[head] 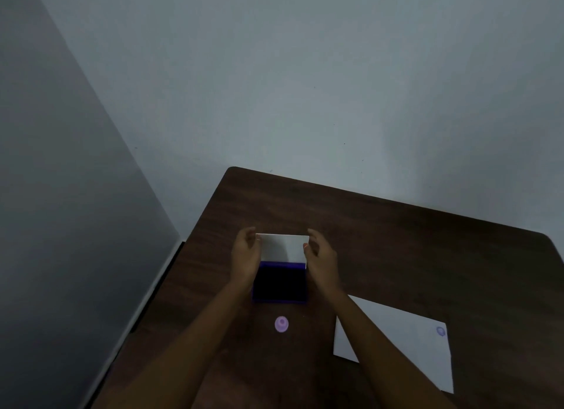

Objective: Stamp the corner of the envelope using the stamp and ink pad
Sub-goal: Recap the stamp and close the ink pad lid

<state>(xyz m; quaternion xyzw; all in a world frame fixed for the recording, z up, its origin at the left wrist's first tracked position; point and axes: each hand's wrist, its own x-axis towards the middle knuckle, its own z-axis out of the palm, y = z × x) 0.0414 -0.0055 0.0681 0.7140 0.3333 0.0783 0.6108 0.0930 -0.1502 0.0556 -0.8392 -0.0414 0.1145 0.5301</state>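
Observation:
A purple ink pad lies open on the dark wooden table, its dark pad facing up. Its white lid stands raised at the far side. My left hand grips the lid's left edge and my right hand grips its right edge. A small round pink stamp stands on the table just in front of the pad, untouched. The white envelope lies flat to the right, partly under my right forearm, with a round purple stamp mark in its far right corner.
The table stands in a room corner, with a grey wall behind it and another wall close on the left. The table's left edge runs diagonally near my left forearm.

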